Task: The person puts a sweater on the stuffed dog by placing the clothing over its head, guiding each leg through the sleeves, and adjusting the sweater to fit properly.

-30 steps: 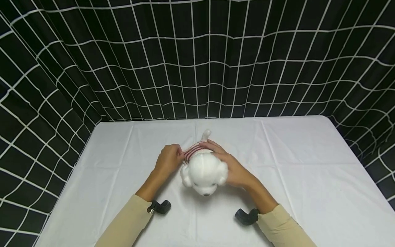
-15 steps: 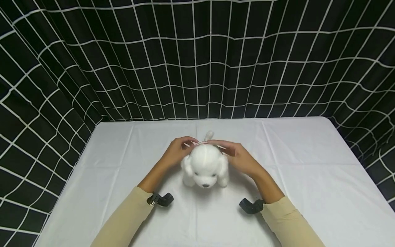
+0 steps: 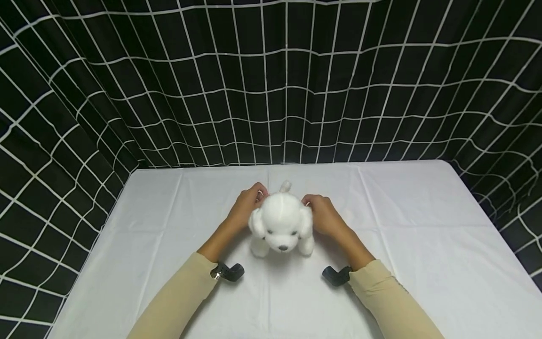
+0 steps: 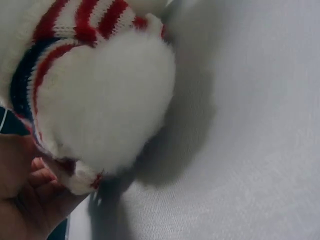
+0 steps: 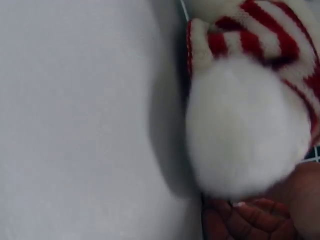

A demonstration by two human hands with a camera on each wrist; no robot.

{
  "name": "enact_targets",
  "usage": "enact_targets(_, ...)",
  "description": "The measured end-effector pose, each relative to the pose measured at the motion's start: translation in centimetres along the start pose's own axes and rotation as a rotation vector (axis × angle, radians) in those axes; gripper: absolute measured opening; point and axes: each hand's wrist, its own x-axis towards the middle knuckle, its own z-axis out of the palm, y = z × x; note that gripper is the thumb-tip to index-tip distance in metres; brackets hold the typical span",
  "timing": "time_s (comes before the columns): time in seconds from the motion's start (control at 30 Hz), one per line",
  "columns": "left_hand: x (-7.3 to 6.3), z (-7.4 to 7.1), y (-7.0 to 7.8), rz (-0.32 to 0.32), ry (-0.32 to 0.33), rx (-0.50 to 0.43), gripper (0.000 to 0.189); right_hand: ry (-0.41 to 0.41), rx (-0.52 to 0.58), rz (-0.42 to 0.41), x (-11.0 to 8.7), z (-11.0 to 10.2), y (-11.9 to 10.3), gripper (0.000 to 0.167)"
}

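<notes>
A white plush dog (image 3: 281, 221) stands upright on the table, its face toward me. It wears a knitted sweater with red and white stripes and a dark blue band, seen in the left wrist view as the sweater (image 4: 102, 20). My left hand (image 3: 249, 203) is beside the dog's body, its thumb and fingers pinching the sweater's lower edge. My right hand (image 3: 325, 217) is at the opposite side with curled fingers. In the right wrist view a fluffy white leg (image 5: 245, 130) covers its fingertips, so its hold is hidden.
A white cloth (image 3: 423, 226) with fold creases covers the table. Dark curtains (image 3: 288, 94) with a white grid surround the back and both sides. A black wrist device (image 3: 230, 272) is on the left wrist and another black device (image 3: 336, 276) on the right.
The dog's head has come up and back, hiding the sweater from the head view. My left hand has moved farther back along its side; my right hand has left its back for the side.
</notes>
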Motion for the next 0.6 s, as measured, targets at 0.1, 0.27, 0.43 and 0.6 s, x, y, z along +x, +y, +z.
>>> enact_targets(0.1,-0.2,-0.1,0.3,-0.005,-0.001,-0.007,0.013,-0.021,0.017,0.030,-0.2,-0.2,0.0,0.017)
enact_targets(0.27,-1.8,-1.3,0.2,-0.085,-0.105,-0.074,0.029,-0.125,0.115,0.074,-1.3,-1.0,0.0,0.030)
enact_targets(0.43,-3.6,-2.6,-0.3,-0.137,-0.291,-0.140,0.048,-0.177,0.159,0.118,-2.0,-1.3,0.0,0.039)
enact_targets(0.6,-4.0,-3.0,-0.7,-0.062,-0.322,-0.128,0.054,-0.133,0.108,0.115,-2.0,-1.6,0.1,0.027)
